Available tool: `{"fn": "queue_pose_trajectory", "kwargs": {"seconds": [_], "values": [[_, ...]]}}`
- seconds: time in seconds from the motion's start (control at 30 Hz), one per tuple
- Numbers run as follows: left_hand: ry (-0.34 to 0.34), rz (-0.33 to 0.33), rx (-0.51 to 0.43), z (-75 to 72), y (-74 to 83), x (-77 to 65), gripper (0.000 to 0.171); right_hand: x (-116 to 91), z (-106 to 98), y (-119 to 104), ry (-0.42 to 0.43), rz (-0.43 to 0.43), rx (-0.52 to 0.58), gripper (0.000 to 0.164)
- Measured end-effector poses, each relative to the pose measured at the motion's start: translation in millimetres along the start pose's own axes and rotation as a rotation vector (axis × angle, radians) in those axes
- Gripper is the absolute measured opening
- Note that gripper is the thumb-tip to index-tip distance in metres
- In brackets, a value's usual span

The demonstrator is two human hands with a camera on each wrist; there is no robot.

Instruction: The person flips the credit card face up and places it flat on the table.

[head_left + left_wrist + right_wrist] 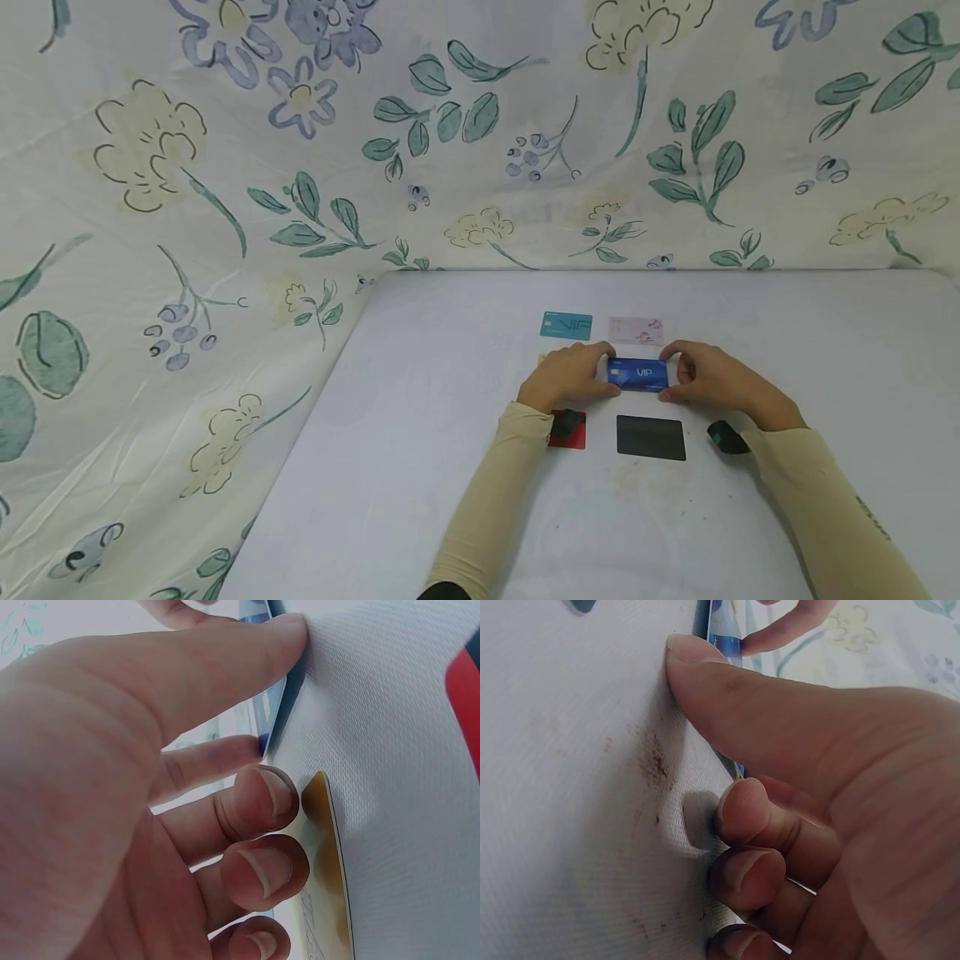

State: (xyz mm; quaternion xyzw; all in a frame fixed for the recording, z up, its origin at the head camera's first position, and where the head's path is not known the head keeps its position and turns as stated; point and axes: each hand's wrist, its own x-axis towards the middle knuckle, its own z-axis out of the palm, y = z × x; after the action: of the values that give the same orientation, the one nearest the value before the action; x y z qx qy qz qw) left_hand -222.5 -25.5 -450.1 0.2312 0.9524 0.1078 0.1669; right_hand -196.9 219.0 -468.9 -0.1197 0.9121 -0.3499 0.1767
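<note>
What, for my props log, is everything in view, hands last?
Blue card: 1, blue, middle right
Teal card: 1, teal, far left
Pink card: 1, pink, far right
Gold card: 1, gold, middle left, mostly hidden
Red card: 1, red, near left
Dark card: 1, dark grey, near right
Table: 1, white, beneath cards
Floral cloth: 1+, cream, back and left
Specks: several, brown, tabletop
Wrist device: 1+, black, right wrist
Sleeves: 2, beige, forearms
Left hand: 1, bare, gripping blue card
Right hand: 1, bare, gripping blue card
</note>
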Motion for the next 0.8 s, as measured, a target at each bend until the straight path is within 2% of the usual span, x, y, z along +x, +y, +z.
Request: {"fn": "queue_pose_trajectory", "kwargs": {"seconds": [0.8], "values": [[0.0,-0.01,-0.004,-0.8,1.3,-1.8,0.062,-1.1,0.0,-1.4,0.013,-0.021,-0.004,0.066]]}}
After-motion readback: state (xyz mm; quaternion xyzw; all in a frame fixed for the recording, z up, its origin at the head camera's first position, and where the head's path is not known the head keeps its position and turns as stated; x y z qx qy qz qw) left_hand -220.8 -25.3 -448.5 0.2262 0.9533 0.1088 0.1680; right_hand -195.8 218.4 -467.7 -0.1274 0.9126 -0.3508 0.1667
